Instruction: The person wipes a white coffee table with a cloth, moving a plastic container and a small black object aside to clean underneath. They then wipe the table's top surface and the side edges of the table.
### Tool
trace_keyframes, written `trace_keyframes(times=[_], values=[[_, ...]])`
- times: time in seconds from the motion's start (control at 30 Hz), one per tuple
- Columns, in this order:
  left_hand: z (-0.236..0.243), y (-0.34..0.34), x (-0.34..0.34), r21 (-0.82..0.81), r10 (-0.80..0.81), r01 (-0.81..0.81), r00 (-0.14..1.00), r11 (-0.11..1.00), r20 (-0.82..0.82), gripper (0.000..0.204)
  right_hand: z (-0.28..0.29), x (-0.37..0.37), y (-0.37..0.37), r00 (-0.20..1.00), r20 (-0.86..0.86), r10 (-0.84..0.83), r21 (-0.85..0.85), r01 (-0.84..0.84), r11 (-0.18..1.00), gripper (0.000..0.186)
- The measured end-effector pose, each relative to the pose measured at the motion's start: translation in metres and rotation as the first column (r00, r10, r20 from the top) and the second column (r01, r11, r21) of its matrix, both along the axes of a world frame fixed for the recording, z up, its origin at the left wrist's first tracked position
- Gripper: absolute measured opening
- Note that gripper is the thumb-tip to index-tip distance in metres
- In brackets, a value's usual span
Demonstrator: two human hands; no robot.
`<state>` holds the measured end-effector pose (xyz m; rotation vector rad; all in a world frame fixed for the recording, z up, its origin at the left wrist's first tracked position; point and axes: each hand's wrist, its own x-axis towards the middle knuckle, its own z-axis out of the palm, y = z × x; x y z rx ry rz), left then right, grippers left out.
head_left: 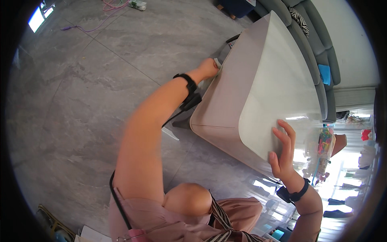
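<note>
My left hand [209, 68] is closed on a white wipe or cloth [218, 63], most of it hidden by the fingers. It presses this against the lower edge of the pale side panel of a table [229, 86]. Over on the right, my right hand [284, 149] has its fingers spread and touches the glossy white tabletop [278, 80] near its close corner. Both wrists wear black straps, and the left one carries a small black device [191, 101]. A dark table leg [182, 123] shows under the near corner.
A grey sofa [318, 36] curves behind the table, with a blue cloth [324, 74] on it. On the tabletop's right stands a clear container of colourful pieces [325, 142]. Grey floor tiles [80, 113] spread left, with a purple cord [90, 30] at the far side.
</note>
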<state>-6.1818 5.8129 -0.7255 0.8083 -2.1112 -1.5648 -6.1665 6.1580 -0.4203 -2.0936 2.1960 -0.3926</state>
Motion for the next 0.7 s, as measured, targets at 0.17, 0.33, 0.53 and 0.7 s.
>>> trace_keyframes(times=[0.17, 0.33, 0.53, 0.7], values=[[-0.006, 0.026, 0.007, -0.011, -0.148, 0.148, 0.988, 0.989, -0.045, 0.015, 0.004, -0.005, 0.009, 0.999, -0.012, -0.036, 0.007, 0.036, 0.999, 0.050], [0.013, 0.079, 0.112, 0.300, -0.167, 0.179, 0.984, 0.937, -0.067, 0.012, 0.006, -0.002, 0.012, 1.000, -0.003, -0.025, -0.030, 0.025, 0.999, 0.049], [0.022, 0.142, 0.163, 0.556, 0.076, 0.014, 0.987, 0.831, -0.139, 0.010, 0.003, -0.006, 0.016, 1.000, -0.004, -0.009, -0.074, 0.009, 0.997, 0.048], [0.023, 0.162, 0.182, 0.576, 0.250, -0.200, 0.968, 0.792, -0.009, 0.011, -0.004, -0.007, 0.011, 1.000, 0.029, 0.002, -0.156, 0.002, 0.988, 0.044]])
